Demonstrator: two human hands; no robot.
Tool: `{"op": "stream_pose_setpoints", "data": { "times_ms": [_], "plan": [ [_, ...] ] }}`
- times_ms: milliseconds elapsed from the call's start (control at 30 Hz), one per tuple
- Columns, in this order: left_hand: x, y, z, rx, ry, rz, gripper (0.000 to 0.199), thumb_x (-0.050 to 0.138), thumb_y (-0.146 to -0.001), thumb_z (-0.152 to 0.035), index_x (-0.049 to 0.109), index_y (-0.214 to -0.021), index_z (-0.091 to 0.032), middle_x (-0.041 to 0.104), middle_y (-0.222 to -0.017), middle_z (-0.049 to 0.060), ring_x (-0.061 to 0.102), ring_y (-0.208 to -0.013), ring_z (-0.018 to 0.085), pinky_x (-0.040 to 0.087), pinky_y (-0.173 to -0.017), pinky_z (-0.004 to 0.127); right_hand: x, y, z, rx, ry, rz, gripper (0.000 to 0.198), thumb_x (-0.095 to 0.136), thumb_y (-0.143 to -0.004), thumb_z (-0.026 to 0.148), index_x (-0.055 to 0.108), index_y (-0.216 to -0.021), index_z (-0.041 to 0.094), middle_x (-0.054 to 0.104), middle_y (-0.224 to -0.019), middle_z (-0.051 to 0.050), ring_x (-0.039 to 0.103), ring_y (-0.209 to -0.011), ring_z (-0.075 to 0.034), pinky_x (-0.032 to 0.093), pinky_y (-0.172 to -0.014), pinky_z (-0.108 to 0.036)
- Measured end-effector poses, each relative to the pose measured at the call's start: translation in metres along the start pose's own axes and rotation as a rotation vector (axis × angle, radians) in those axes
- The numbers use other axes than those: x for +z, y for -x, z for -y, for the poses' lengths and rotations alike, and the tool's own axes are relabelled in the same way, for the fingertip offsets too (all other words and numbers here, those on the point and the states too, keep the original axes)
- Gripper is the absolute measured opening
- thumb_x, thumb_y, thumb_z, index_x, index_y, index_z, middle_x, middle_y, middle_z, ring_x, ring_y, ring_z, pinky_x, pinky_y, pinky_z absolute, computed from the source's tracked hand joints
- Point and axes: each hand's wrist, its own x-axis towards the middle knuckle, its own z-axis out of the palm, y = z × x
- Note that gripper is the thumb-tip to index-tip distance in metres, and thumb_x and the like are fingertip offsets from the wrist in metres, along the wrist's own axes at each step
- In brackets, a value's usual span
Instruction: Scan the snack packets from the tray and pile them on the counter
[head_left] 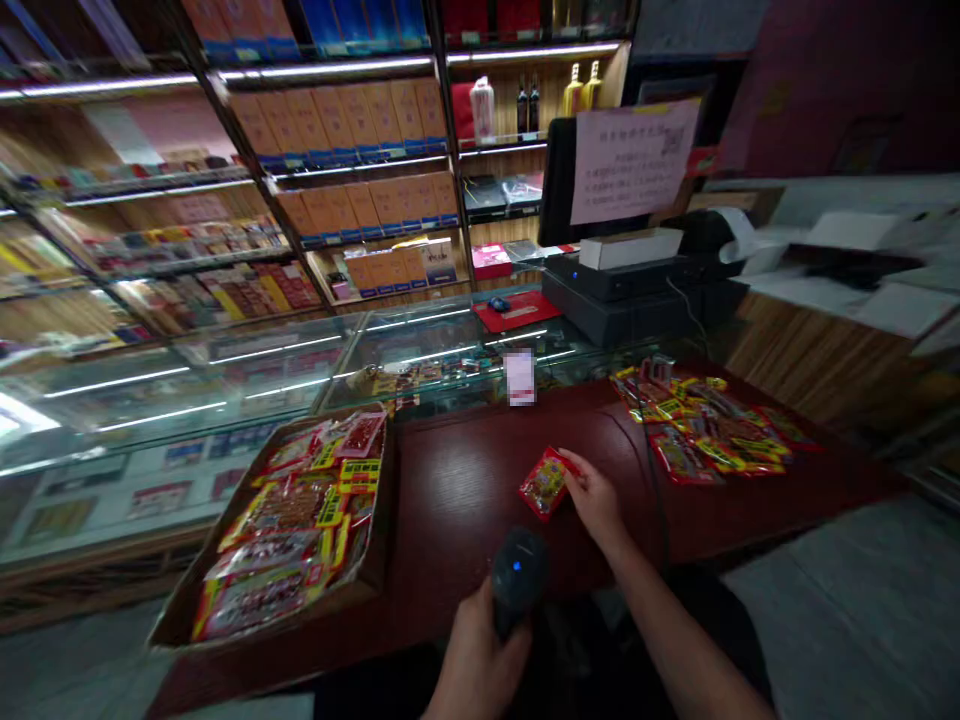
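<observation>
Wrapped around the handle of a dark barcode scanner [520,566] is my left hand [480,650]; a small blue light shows on the scanner's top. My right hand [596,500] pinches the right edge of a small red snack packet [546,484] over the dark red table [457,480]. The scanner's head is just below the packet in view, apart from it. To the left, an open cardboard box [386,520] holds many red and yellow snack packets. On the right side of the table lies a loose pile of similar packets [712,425].
Behind the table stands a glass display counter [420,340] with a red mouse pad [517,311] on it. A monitor with a paper notice [634,165] and a black cash drawer [600,300] are at back right. A cable [652,470] crosses the table. Stocked shelves line the wall.
</observation>
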Motion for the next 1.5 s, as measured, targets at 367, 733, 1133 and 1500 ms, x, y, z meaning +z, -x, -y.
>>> {"op": "stream_pose_setpoints", "data": {
  "times_ms": [367,733,1133,1500],
  "plan": [
    [-0.013,0.003,0.009,0.021,0.06,-0.009,0.017,0.065,-0.071,-0.015,0.07,-0.088,-0.017,0.068,-0.065,0.002,0.064,-0.068,0.021,0.05,-0.064,0.026,-0.002,0.004,0.013,0.053,-0.019,-0.025,0.049,0.064,-0.088,0.048,0.068,-0.128,0.021,0.079,-0.119,-0.01,0.077,-0.095,-0.023,0.062,-0.087,-0.04],
    [-0.019,-0.03,0.051,-0.233,0.377,-0.167,0.02,0.059,-0.075,-0.033,0.056,-0.087,-0.018,0.056,-0.058,-0.005,0.047,-0.036,0.01,0.033,-0.035,0.02,0.12,-0.043,0.086,-0.079,-0.036,0.3,0.036,0.067,-0.092,0.042,0.071,-0.12,0.02,0.076,-0.123,-0.009,0.073,-0.104,-0.023,0.059,-0.094,-0.045],
    [-0.018,-0.028,0.056,-0.224,0.388,-0.194,0.023,0.06,-0.072,-0.023,0.063,-0.094,-0.015,0.054,-0.053,-0.006,0.047,-0.04,0.01,0.036,-0.039,0.02,0.309,-0.102,0.148,-0.267,0.36,0.533,0.031,0.068,-0.096,0.033,0.066,-0.124,0.02,0.068,-0.13,-0.008,0.067,-0.115,-0.024,0.055,-0.101,-0.05],
    [-0.015,-0.03,0.067,-0.149,0.363,-0.219,0.023,0.066,-0.07,-0.037,0.058,-0.081,-0.018,0.051,-0.047,-0.007,0.045,-0.034,0.01,0.03,-0.035,0.019,-0.005,-0.058,0.02,0.301,1.093,-0.211,0.066,0.06,-0.097,0.041,0.042,-0.153,0.01,0.03,-0.166,-0.024,0.021,-0.155,-0.042,0.015,-0.123,-0.067]
  ]
}}
